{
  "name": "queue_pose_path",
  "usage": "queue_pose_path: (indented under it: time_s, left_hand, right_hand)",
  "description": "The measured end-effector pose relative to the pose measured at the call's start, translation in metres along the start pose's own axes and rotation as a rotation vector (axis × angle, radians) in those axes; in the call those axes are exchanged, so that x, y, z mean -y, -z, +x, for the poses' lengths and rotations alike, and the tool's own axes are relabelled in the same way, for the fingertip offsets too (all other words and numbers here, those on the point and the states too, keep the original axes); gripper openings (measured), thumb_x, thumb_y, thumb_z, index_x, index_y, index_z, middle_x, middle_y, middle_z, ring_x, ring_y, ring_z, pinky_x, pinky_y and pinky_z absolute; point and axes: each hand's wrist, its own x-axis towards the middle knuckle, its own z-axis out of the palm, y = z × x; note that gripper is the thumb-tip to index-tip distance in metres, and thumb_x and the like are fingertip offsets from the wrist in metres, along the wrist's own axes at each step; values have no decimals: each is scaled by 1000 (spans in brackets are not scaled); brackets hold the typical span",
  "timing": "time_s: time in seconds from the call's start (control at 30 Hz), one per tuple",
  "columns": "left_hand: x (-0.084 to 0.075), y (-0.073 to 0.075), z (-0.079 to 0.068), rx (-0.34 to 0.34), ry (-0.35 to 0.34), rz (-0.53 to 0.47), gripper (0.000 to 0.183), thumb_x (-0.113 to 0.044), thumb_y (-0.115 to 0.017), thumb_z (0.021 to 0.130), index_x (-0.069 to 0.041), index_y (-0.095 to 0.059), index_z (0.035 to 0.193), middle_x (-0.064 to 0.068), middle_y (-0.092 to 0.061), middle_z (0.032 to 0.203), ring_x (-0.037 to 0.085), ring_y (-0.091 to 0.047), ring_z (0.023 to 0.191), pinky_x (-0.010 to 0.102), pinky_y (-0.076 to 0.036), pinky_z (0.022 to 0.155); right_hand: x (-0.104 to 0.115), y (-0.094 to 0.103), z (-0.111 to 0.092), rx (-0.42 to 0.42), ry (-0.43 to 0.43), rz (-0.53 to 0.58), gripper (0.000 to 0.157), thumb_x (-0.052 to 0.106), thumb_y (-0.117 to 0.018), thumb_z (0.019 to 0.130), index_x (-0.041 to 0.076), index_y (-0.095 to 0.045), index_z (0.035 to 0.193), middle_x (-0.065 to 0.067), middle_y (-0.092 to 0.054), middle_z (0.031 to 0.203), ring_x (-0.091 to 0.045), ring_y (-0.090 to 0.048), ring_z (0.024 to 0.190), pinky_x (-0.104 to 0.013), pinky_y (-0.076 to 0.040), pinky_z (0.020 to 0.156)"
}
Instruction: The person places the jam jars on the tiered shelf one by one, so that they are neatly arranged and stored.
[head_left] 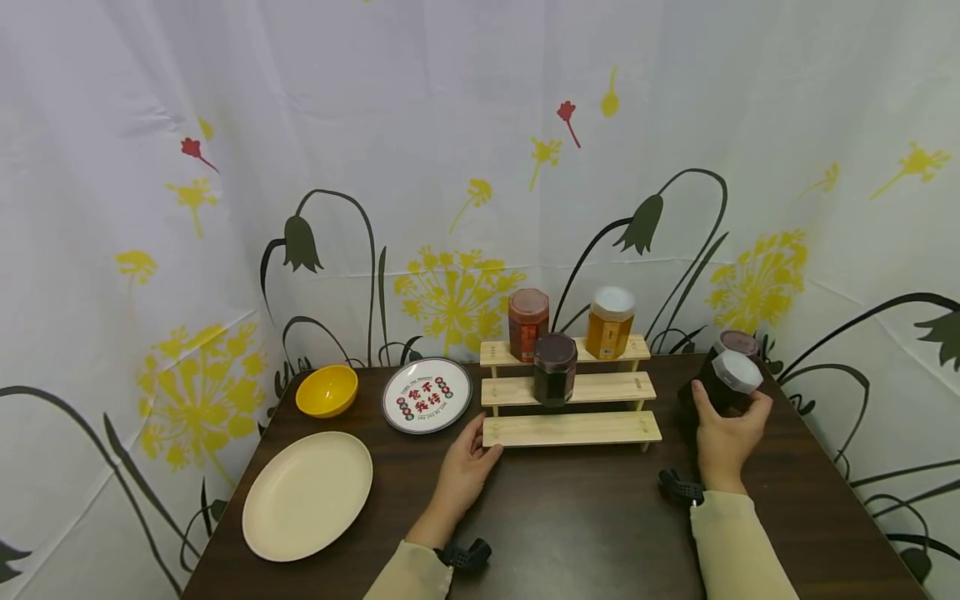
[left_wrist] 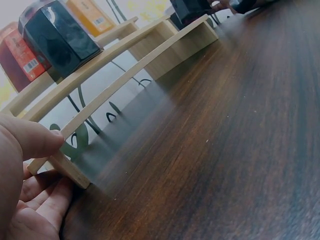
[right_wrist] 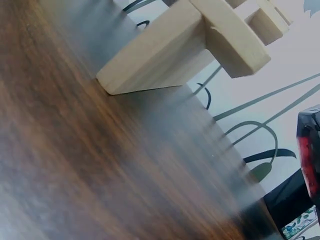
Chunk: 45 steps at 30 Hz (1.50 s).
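Grip of the right hand [head_left: 729, 439] is curled round a white-top jar [head_left: 737, 372], right of the rack [head_left: 572, 428]. The other jar [head_left: 737, 341] is just behind, also right of the rack. The left hand [head_left: 461, 477] pinches the rack's left end at the low step, thumb on top. On the rack, a dark jar [head_left: 554, 372] is on the middle step, with a red jar [head_left: 528, 327] and a yellow jar [head_left: 609, 333] on the top step. Left of the rack, on the table [head_left: 581, 517], are a small plate [head_left: 427, 396], a yellow bowl [head_left: 326, 392] and a big plate [head_left: 307, 496].

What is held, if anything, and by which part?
Left grip: stepped pale-wood rack, bottom tier's left end. Right grip: dark faceted white-lidded jar, by its body.
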Motion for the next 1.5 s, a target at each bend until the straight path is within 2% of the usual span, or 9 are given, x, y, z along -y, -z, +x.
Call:
queue_pose_path:
  time_s: [0.17,0.37,0.73,1.07,1.3,1.5]
  left_hand:
    - [-1,1,0,-2,8,10,71,-10,-73,105,1,-39,166,24,-54,161,36,-57,146,39,-53,118]
    - [0,1,1,1,10,6,72,-8,-73,104,2,-39,166,25,-54,161,36,-57,146,34,-54,116]
    - [-1,-1,1,-2,13,-2,71,-8,-73,104,1,-39,166,23,-55,161,35,-58,146,32,-53,116]
    - [2,0,0,11,-16,-15,70,-6,-71,105,6,-37,165,28,-55,157,40,-59,143,24,-56,107]
    - [-1,0,-2,3,9,0,70,-8,-72,105,2,-39,166,25,-57,157,37,-59,143,25,-56,109]
    - [-1,0,0,3,6,17,70,-10,-72,105,3,-39,165,25,-56,157,37,-59,143,33,-57,112]
  right_hand:
    - [0,-3,-1,9,8,0,63,15,-97,83,7,-59,133,18,-59,124,-5,-58,116,-16,-45,92]
    - [4,-6,-5,38,50,55,63,7,-97,81,8,-62,134,14,-64,128,-9,-62,120,-16,-49,96]
    - [17,-13,-17,155,158,116,68,1,-97,77,9,-63,136,11,-66,129,-11,-63,121,-17,-49,101]
    - [19,-23,-28,290,147,152,70,-6,-95,79,7,-61,139,9,-66,133,-8,-68,121,-13,-54,99]
    - [22,-25,-28,419,158,76,75,-8,-94,78,3,-60,144,10,-66,133,0,-66,121,-9,-52,99]
    - [21,-26,-24,495,137,112,77,-14,-89,80,1,-58,148,12,-67,133,0,-65,123,-10,-51,102]
